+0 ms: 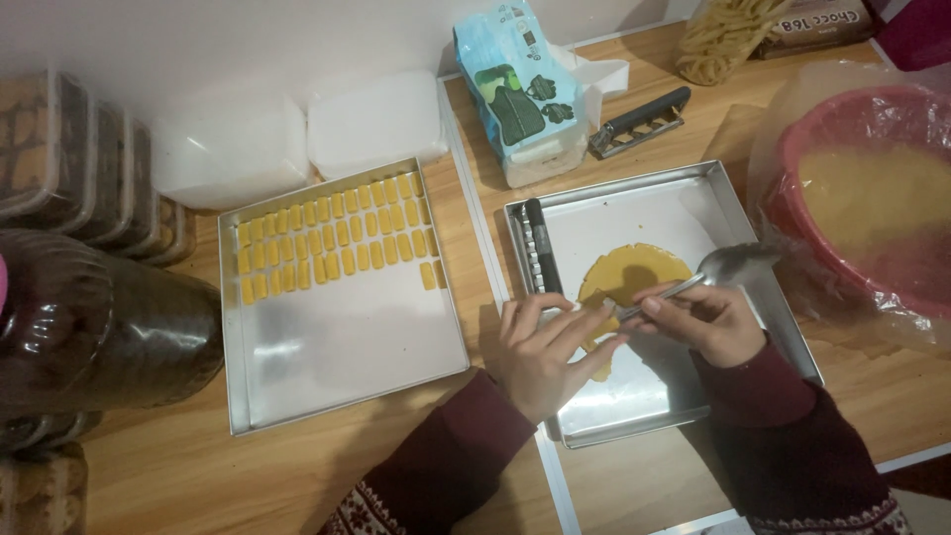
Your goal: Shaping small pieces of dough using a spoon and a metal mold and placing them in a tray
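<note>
Dough sheet (629,272) flat, yellow, thin in tray (738,203); right hand (708,322) grips spoon (728,266), left hand (545,352) open, fingers on dough

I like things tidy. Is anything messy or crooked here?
Mostly tidy. One yellow dough piece sits alone below the neat rows in the left tray, starting an unfinished row. Nothing looks spilled.

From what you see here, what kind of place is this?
Probably a home kitchen or small baking workspace: a metal tray holds rows of cut dough pieces, and a red bowl holds yellow dough.
</note>
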